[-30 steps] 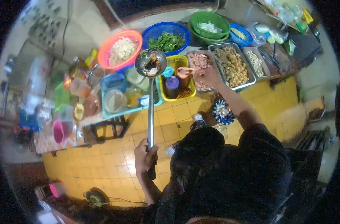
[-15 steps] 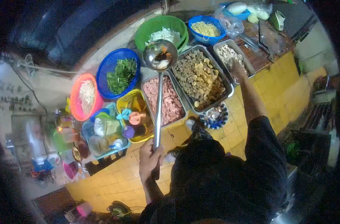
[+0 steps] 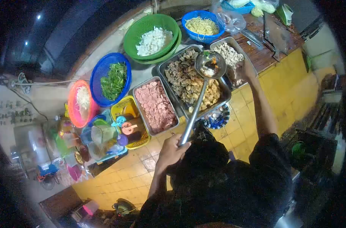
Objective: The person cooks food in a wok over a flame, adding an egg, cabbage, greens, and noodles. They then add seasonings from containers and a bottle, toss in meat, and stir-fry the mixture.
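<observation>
Ladle (image 3: 210, 64) now over the right trays, moved from the far bowls.
Left hand (image 3: 172, 151) grips its handle; right hand (image 3: 247, 69) reaches a tray (image 3: 233, 45), fingers unclear.

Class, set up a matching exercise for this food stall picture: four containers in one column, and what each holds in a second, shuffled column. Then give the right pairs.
Containers:
1. green basket
2. blue basket
3. orange basket
4. ladle

Contents:
A. leafy greens
B. a scoop of mixed food, held over the trays by the left hand
C. white chopped pieces
D. pale shreds

Pairs: 1-C, 2-A, 3-D, 4-B
</observation>
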`<control>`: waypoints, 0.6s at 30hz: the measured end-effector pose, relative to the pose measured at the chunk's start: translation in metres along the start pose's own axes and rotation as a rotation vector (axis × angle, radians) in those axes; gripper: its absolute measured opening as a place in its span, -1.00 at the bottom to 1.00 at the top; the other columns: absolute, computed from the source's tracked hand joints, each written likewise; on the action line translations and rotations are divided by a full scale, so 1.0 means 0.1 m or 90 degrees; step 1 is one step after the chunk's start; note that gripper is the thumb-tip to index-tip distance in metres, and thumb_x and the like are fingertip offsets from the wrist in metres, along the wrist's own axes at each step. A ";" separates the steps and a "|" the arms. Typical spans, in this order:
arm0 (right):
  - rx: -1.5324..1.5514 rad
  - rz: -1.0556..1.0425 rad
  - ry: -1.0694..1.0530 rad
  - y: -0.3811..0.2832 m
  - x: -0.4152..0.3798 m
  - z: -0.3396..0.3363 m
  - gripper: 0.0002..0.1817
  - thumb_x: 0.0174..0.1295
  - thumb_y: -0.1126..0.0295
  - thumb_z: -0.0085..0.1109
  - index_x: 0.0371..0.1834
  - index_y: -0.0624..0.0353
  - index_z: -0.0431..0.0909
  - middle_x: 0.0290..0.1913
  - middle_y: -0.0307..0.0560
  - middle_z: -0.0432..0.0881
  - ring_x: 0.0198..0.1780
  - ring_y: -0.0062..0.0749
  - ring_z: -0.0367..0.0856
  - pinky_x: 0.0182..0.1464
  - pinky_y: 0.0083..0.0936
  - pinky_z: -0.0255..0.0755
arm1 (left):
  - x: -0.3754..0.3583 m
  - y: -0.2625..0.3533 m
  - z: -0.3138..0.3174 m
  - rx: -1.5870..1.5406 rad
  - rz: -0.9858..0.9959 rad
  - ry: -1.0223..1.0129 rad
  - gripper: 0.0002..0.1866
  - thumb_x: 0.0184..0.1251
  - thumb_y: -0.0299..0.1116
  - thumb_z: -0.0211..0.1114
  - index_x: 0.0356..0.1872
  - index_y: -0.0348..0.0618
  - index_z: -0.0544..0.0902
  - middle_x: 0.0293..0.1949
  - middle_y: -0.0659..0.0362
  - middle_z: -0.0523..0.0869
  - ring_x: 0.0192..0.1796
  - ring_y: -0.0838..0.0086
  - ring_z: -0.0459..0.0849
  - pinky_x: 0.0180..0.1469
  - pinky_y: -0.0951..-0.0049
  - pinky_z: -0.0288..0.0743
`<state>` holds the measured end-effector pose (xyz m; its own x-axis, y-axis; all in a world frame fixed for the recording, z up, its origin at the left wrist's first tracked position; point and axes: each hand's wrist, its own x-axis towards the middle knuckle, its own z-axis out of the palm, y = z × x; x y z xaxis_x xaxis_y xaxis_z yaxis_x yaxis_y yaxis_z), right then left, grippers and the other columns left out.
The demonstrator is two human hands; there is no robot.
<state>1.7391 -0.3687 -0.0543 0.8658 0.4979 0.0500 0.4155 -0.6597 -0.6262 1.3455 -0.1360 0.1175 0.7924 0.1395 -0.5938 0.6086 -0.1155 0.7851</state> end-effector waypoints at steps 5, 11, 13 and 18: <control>0.352 0.111 -0.014 -0.71 -0.02 -0.56 -0.76 -0.06 0.52 0.24 -0.26 0.24 0.53 -0.30 -0.05 0.63 -0.24 -0.42 0.59 -0.20 -0.46 0.44 | 0.17 0.01 0.12 0.058 0.002 -0.026 -0.69 0.19 -0.38 0.22 -0.08 -0.30 0.49 -0.70 0.23 0.51 -0.71 0.60 0.48 -0.66 0.55 0.31; 0.039 -0.172 0.015 -1.09 -0.01 -0.73 -0.72 0.01 0.54 0.15 -0.14 0.21 0.55 -0.19 -0.02 0.64 -0.20 -0.38 0.61 -0.14 -0.46 0.45 | 0.24 0.13 0.18 0.027 -0.015 -0.028 -0.70 0.19 -0.38 0.23 -0.09 -0.29 0.49 -0.71 0.25 0.50 -0.71 0.61 0.48 -0.66 0.55 0.31; 0.069 -0.066 0.000 -0.70 0.07 -0.54 -0.72 0.01 0.54 0.13 -0.15 0.20 0.56 -0.20 0.05 0.62 -0.23 -0.31 0.63 -0.17 -0.45 0.46 | 0.24 0.14 0.18 0.017 -0.010 -0.025 -0.70 0.19 -0.38 0.23 -0.08 -0.29 0.49 -0.71 0.25 0.50 -0.71 0.61 0.48 -0.66 0.55 0.31; -0.069 -0.067 -0.010 -0.30 0.04 -0.03 -0.76 -0.05 0.50 0.08 -0.25 0.21 0.55 -0.22 0.20 0.57 -0.22 0.05 0.57 -0.16 -0.19 0.44 | 0.20 0.17 0.16 0.038 -0.030 -0.015 -0.68 0.19 -0.37 0.23 -0.06 -0.29 0.49 -0.70 0.22 0.52 -0.71 0.60 0.48 -0.65 0.53 0.31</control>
<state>1.7310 -0.3484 -0.0334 0.8121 0.5752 0.0983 0.5319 -0.6603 -0.5302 1.3725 -0.1506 0.1159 0.7633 0.1233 -0.6342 0.6459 -0.1684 0.7446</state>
